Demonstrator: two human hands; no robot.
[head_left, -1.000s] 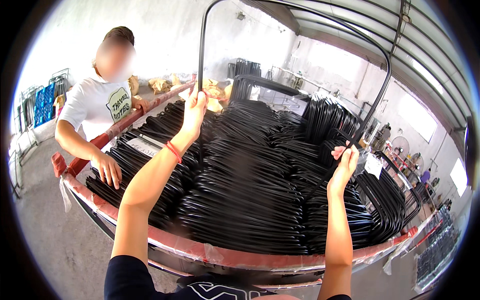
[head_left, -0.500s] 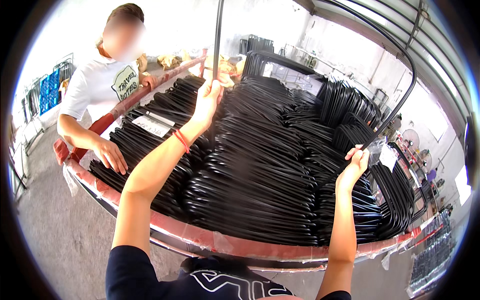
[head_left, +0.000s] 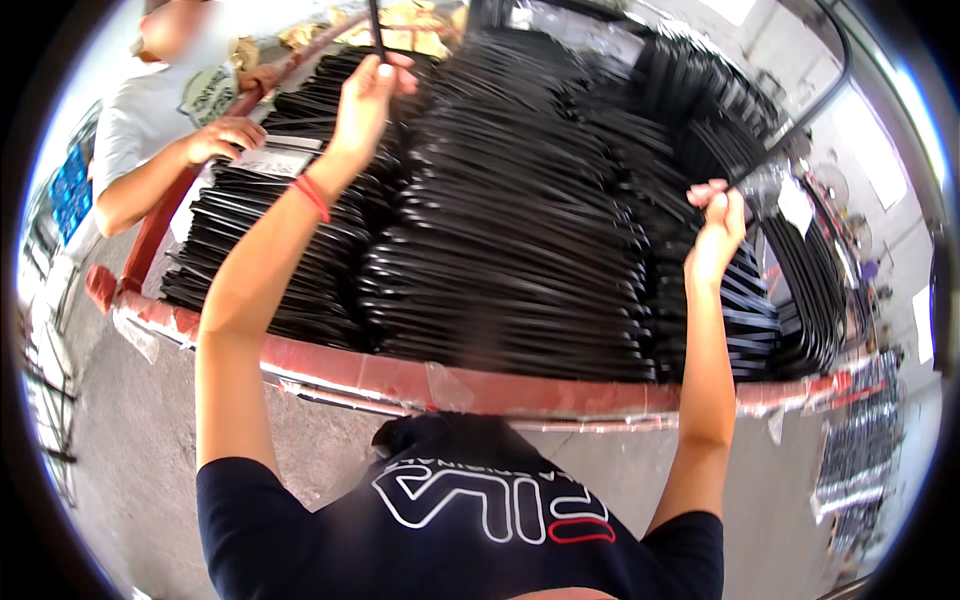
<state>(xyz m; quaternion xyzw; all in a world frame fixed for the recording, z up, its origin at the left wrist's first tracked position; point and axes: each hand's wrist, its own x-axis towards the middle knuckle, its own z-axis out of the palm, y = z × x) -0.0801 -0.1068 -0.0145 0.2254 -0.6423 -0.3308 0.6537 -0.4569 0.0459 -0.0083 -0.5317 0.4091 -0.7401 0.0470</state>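
Grey concrete floor (head_left: 330, 450) is showing around a red-wrapped rail (head_left: 500, 388), behind which rows of black tubes (head_left: 510, 230) are already lying stacked. From my remote post, I'm seeing one bent black tube (head_left: 843, 70) standing raised above the rows, not laid among them. The left hand (head_left: 362, 108) is closing round one side; the right hand (head_left: 716, 232) is gripping the other.

Smooth, glossy black held tube (head_left: 376, 28) and stacked tubes (head_left: 520, 210), apparently metal; red rail (head_left: 560, 395) wrapped in shiny, creased plastic film (head_left: 140, 340); rough, matt grey concrete floor (head_left: 330, 430); matt dark cloth shirt (head_left: 300, 540).
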